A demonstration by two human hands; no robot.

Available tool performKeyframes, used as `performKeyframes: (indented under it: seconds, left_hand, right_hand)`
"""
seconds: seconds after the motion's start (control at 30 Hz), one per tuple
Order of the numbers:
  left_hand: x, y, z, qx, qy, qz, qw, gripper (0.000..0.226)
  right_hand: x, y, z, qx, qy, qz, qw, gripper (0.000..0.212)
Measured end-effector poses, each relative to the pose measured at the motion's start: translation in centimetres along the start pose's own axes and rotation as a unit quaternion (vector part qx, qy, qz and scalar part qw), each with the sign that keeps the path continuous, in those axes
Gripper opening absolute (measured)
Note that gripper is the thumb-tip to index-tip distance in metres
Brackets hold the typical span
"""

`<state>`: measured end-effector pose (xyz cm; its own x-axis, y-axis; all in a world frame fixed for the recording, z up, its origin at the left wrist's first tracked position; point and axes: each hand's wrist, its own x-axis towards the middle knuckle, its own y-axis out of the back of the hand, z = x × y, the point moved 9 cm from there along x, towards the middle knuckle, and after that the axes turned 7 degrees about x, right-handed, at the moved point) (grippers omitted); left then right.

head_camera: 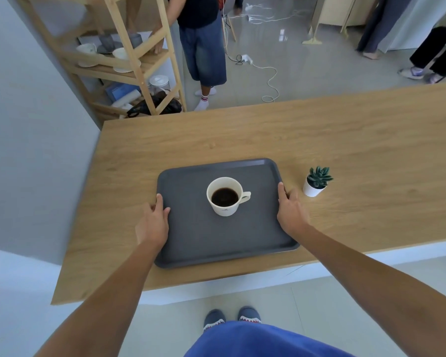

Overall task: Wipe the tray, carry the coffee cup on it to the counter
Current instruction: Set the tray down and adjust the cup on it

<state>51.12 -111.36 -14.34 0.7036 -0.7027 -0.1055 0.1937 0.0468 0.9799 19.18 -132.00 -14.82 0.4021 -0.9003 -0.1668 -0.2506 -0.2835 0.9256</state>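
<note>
A dark grey tray (191, 235) lies flat on the wooden counter (345, 150), near its front edge. In the tray's middle stands a cream coffee cup (225, 195) filled with black coffee, its handle pointing right. My left hand (153, 220) grips the tray's left rim, thumb on top. My right hand (290, 210) grips the right rim in the same way. No cloth is in view.
A small succulent in a white pot (316, 181) stands just right of the tray. A wooden shelf (129, 65) with cups and jars is at the back left, against a grey wall. People stand beyond the counter, with cables on the floor (265, 73).
</note>
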Motion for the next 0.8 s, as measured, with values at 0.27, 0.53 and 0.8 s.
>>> performKeyframes:
  seconds: [0.27,0.53,0.8]
  left_hand:
    - [-0.3,0.3,-0.2,0.017,0.012,0.010,1.000,0.051]
    - [-2.8,-0.5,8.4,-0.281,-0.199,-0.046,0.938,0.087]
    - [-3.2,-1.0,10.7,-0.363,-0.200,-0.070,0.908,0.076]
  right_hand:
    - [-0.4,1.3,-0.6,-0.063,0.035,0.123,0.990,0.062]
    - [-1.9,-0.1,-6.3,0.269,0.146,0.018,0.952,0.052]
    - [-1.9,-1.2,-8.2,0.376,0.134,-0.028,0.916,0.060]
